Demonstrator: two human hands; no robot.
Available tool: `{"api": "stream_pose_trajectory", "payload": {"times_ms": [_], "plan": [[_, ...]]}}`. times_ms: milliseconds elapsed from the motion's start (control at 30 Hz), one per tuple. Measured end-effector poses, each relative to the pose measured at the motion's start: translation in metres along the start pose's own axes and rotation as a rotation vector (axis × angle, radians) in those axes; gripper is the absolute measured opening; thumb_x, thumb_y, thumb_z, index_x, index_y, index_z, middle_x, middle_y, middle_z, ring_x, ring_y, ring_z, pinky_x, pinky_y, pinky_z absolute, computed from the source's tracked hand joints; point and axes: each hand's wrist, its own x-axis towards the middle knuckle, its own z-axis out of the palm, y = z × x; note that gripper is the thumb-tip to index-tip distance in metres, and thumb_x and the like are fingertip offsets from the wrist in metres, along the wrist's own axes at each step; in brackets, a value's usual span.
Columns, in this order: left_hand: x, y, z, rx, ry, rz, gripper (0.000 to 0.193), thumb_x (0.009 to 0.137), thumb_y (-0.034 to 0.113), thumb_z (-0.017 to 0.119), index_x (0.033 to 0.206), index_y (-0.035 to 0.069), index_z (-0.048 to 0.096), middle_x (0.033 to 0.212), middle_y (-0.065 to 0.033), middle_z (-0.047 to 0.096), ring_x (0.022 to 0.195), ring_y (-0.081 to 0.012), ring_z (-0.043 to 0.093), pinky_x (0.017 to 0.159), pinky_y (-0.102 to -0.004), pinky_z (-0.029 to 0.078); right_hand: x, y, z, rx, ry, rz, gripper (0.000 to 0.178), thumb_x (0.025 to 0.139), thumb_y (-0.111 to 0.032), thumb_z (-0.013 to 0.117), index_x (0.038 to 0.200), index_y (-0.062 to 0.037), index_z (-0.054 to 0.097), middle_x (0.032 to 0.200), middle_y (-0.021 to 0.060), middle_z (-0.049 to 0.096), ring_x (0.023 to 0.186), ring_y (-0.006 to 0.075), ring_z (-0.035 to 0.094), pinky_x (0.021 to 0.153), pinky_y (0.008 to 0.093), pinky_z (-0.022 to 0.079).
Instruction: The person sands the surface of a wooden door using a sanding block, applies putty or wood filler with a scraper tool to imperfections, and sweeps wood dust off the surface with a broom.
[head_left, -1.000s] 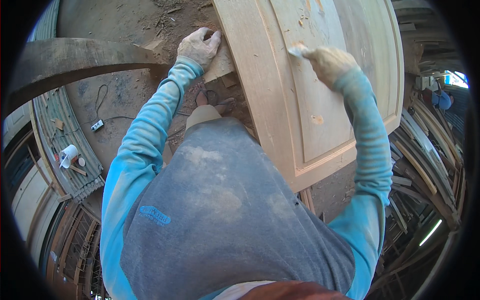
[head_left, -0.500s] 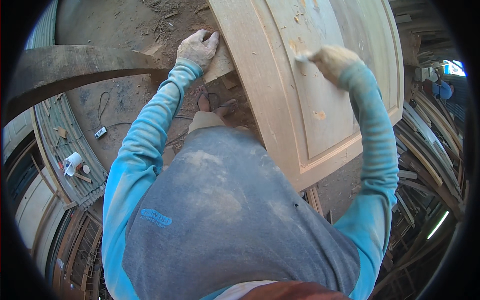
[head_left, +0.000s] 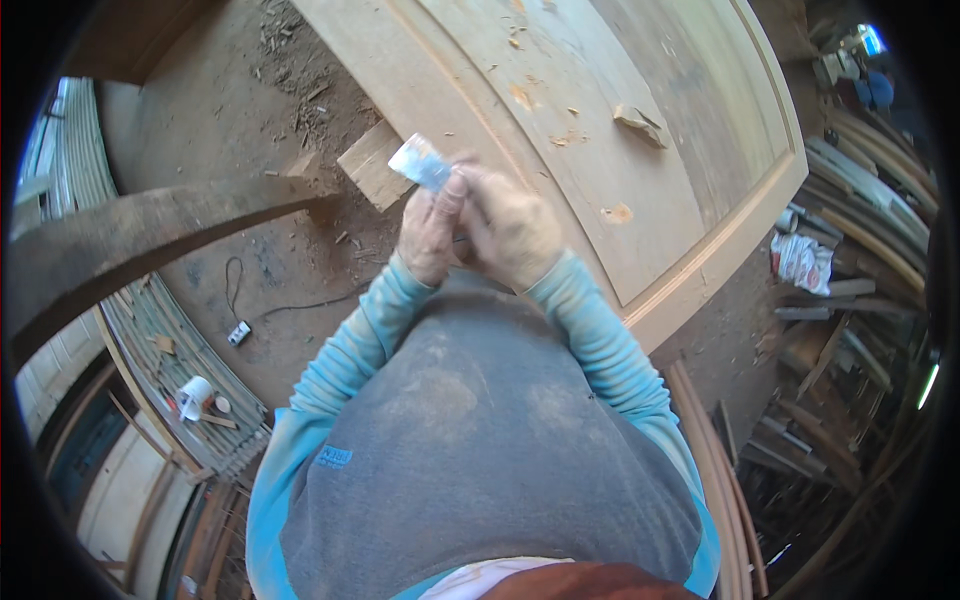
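Just in front of my body, over the near edge of a pale wooden panel door (head_left: 600, 175), both my hands have come together. A small flat scraper (head_left: 420, 163) with a whitish-blue blade sticks out from them to the upper left. My right hand (head_left: 513, 222), a little blurred, is closed round its near end. My left hand (head_left: 428, 228) is closed too, its thumb and fingers pressed against the same end. How each finger lies is partly hidden. On the door lie tan filler smears (head_left: 618, 213) and a crumpled brownish scrap (head_left: 640, 126).
A curved wooden beam (head_left: 170, 225) reaches in from the left. A wood block (head_left: 372, 165) pokes out beside the door. On the floor lies a cord with a white socket (head_left: 239, 333). A white bucket (head_left: 195, 397) stands at left; stacked timber (head_left: 870, 200) lies at right.
My right hand has left the door's surface and moved left to meet my left hand, bringing the scraper. My left hand has come off the door's edge toward me. The view has shifted.
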Motion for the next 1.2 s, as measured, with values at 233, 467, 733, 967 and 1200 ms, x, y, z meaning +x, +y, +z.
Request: {"api": "stream_pose_trajectory", "payload": {"times_ms": [233, 467, 733, 967, 1200], "plan": [[0.008, 0.014, -0.025, 0.061, 0.217, 0.006, 0.041, 0.110, 0.033, 0.042, 0.121, -0.002, 0.061, 0.087, -0.0086, 0.072, 0.080, -0.0153, 0.070, 0.080, -0.0314, 0.058, 0.002, 0.136, -0.092, -0.518, 0.521, -0.104, 0.038, 0.087, -0.018, 0.076, 0.121, -0.0047, 0.067, 0.118, 0.0152, 0.066, 0.105, 0.0346, 0.066, 0.090, 0.0415, 0.055], [0.100, -0.010, -0.123, 1.306, 0.525, 0.646, 0.024, 0.102, 0.025, 0.056, 0.114, 0.007, 0.066, 0.098, -0.0134, 0.070, 0.092, -0.0322, 0.068, 0.080, -0.0427, 0.052, 0.007, 0.205, -0.132, -0.600, 0.263, 0.151, 0.039, 0.097, -0.036, 0.063, 0.122, -0.0074, 0.064, 0.121, 0.0179, 0.065, 0.108, 0.0359, 0.064, 0.092, 0.0460, 0.051], [0.111, -0.072, -0.145, 0.969, 0.673, 0.020, 0.045, 0.103, 0.039, 0.046, 0.106, 0.002, 0.071, 0.097, -0.0219, 0.073, 0.094, -0.0397, 0.069, 0.087, -0.0446, 0.051, -0.143, 0.190, -0.080, -0.397, 0.366, 0.098, 0.025, 0.087, -0.022, 0.075, 0.105, -0.0088, 0.064, 0.094, 0.0146, 0.064, 0.083, 0.0349, 0.066, 0.071, 0.0467, 0.055], [0.120, -0.077, -0.174, 1.060, 0.345, -0.059, 0.061, 0.105, 0.051, 0.038, 0.106, -0.003, 0.068, 0.105, -0.0293, 0.069, 0.103, -0.0467, 0.064, 0.090, -0.0481, 0.047, -0.063, 0.186, -0.085, -0.385, 0.278, 0.102, 0.025, 0.088, -0.025, 0.074, 0.098, -0.0077, 0.059, 0.094, 0.0138, 0.061, 0.082, 0.0364, 0.064, 0.067, 0.0459, 0.055], [0.119, -0.076, -0.169, 1.137, 0.403, -0.149, 0.067, 0.105, 0.054, 0.035, 0.109, -0.004, 0.068, 0.108, -0.0322, 0.067, 0.108, -0.0481, 0.062, 0.092, -0.0493, 0.046, -0.138, 0.204, -0.092, -0.482, 0.190, 0.156, 0.022, 0.086, -0.017, 0.076, 0.097, -0.0076, 0.059, 0.090, 0.0137, 0.060, 0.080, 0.0345, 0.061, 0.066, 0.0459, 0.052]]}}
